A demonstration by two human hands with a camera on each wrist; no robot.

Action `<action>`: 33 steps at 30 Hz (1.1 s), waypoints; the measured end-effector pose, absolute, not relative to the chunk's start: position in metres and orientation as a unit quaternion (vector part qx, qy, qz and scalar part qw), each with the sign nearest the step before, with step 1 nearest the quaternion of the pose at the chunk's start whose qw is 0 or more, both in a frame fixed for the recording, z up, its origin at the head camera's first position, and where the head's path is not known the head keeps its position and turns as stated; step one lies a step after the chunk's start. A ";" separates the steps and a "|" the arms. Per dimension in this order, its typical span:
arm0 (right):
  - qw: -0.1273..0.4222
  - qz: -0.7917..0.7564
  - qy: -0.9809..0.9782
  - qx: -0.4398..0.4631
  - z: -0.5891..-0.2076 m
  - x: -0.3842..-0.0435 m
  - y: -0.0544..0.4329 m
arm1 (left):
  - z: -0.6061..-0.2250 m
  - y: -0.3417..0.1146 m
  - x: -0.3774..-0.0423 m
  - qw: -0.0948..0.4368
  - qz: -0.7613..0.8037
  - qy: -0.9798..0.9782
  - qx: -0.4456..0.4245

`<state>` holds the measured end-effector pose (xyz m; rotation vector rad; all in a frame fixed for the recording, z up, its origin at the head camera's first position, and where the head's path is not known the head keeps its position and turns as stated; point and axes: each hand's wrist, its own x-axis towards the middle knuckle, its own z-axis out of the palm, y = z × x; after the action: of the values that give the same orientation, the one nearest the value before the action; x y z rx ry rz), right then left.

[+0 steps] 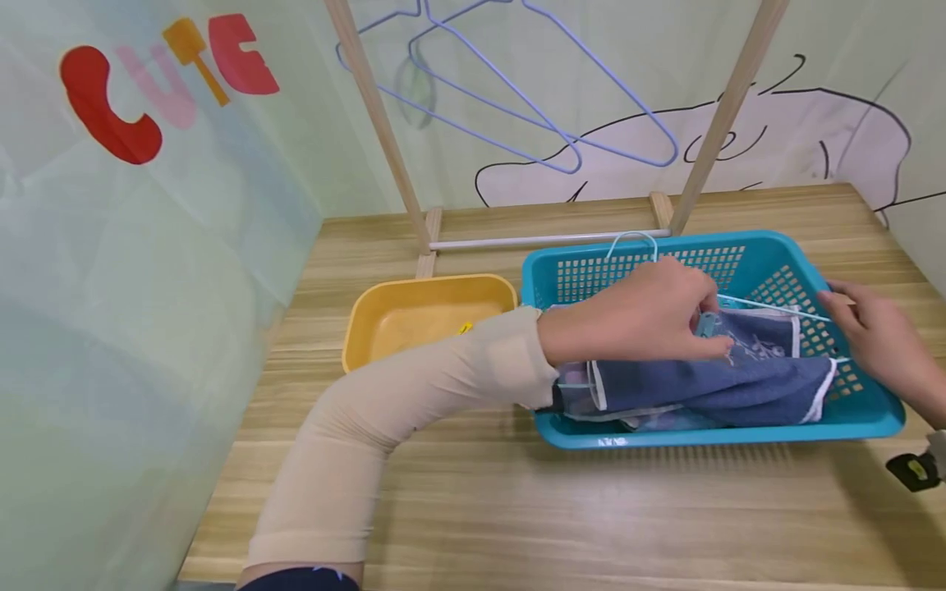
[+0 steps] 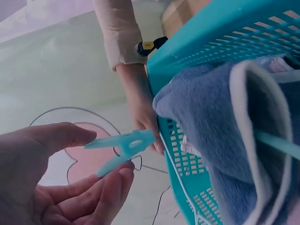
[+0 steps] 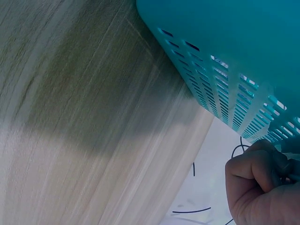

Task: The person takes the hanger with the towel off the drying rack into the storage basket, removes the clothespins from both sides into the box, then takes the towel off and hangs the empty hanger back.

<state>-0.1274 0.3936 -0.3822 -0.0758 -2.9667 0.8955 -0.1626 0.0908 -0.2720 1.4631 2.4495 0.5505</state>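
My left hand [image 1: 643,308] is over the teal basket [image 1: 709,437] and pinches a light teal clothespin [image 2: 125,144] by its two handles, between thumb and fingers. Below it, a blue towel [image 1: 687,386] with white edging lies draped over a light blue hanger [image 1: 772,307] in the basket. The hanger's hook stands up near the back rim. At the basket's right side my right hand [image 1: 887,336] has its fingers curled and pinches the hanger's end. In the right wrist view the fingertips are partly hidden.
To the left of the basket stands a yellow tray [image 1: 424,289] with a small yellow item [image 1: 465,327] inside. Behind, a wooden rack [image 1: 386,135] with a metal crossbar [image 1: 547,241] carries blue hangers [image 1: 510,78]. More cloths lie under the towel.
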 end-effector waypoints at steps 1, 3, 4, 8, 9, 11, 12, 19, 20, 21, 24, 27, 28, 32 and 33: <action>0.020 0.289 -0.957 -0.025 -0.382 -0.128 0.394 | -0.272 0.087 -0.164 0.117 0.195 0.836 0.499; 0.019 0.287 -0.957 -0.026 -0.382 -0.128 0.394 | -0.272 0.080 -0.168 0.117 0.211 0.833 0.498; 0.018 0.287 -0.957 -0.027 -0.382 -0.128 0.394 | -0.273 0.076 -0.169 0.117 0.220 0.831 0.498; 0.017 0.285 -0.958 -0.027 -0.383 -0.128 0.394 | -0.273 0.061 -0.173 0.109 0.240 0.831 0.491; 0.017 0.283 -0.958 -0.027 -0.383 -0.128 0.394 | -0.273 0.058 -0.173 0.108 0.245 0.831 0.487; 0.020 0.281 -0.959 -0.026 -0.385 -0.128 0.395 | -0.274 0.051 -0.175 0.104 0.250 0.834 0.481; 0.020 0.281 -0.959 -0.027 -0.385 -0.128 0.395 | -0.275 0.048 -0.176 0.106 0.254 0.835 0.476; 0.019 0.285 -0.958 -0.027 -0.387 -0.128 0.397 | -0.276 0.023 -0.183 0.100 0.279 0.849 0.437; 0.019 0.285 -0.958 -0.027 -0.388 -0.127 0.397 | -0.276 0.019 -0.184 0.098 0.286 0.849 0.432; 0.018 0.285 -0.958 -0.028 -0.388 -0.127 0.397 | -0.275 0.015 -0.184 0.096 0.292 0.851 0.426; 0.018 0.285 -0.958 -0.030 -0.389 -0.127 0.397 | -0.274 0.001 -0.186 0.099 0.319 0.852 0.403; 0.019 0.286 -0.958 -0.032 -0.389 -0.127 0.397 | -0.273 -0.014 -0.187 0.101 0.340 0.855 0.377; 0.019 0.287 -0.957 -0.033 -0.389 -0.127 0.397 | -0.274 -0.019 -0.187 0.101 0.345 0.856 0.371; 0.022 0.289 -0.957 -0.036 -0.389 -0.128 0.397 | -0.277 -0.040 -0.188 0.097 0.352 0.864 0.346; 0.023 0.288 -0.957 -0.037 -0.389 -0.128 0.397 | -0.278 -0.046 -0.189 0.098 0.353 0.866 0.341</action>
<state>-0.1276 0.3969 -0.3887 -0.1143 -2.9624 0.8917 -0.1887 -0.0456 -0.2775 1.0081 2.5632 1.0434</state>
